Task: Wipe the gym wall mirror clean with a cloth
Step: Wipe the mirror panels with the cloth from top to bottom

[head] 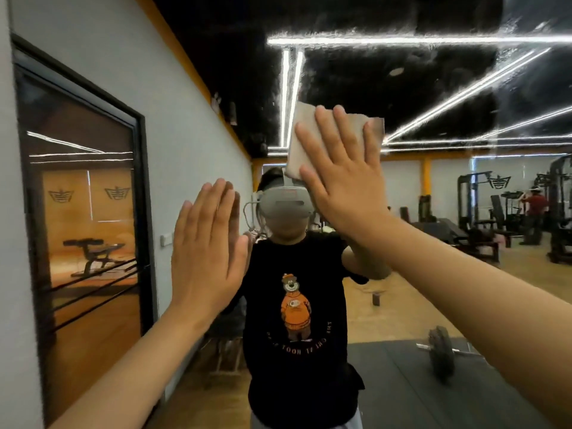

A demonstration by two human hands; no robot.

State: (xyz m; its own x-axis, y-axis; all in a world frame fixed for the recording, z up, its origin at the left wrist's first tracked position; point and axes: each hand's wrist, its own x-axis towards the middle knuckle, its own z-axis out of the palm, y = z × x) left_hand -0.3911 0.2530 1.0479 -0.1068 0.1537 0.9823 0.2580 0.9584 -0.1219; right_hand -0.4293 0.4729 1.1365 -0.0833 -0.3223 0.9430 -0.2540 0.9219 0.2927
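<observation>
Far left, dark-framed window. Next, left hand flat against the mirror, fingers straight and together, holding nothing. Right of centre and higher, beige cloth on the glass, pinned under the spread, straight-fingered right hand, partly hiding the reflected person. Further right in reflection, weight plate on a dark mat, gym machines beyond.

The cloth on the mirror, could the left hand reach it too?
Probably yes. The left hand rests flat on the mirror, lower and to the left of the cloth, with bare glass between. Only the right hand, pressing the cloth flat, covers most of it.
</observation>
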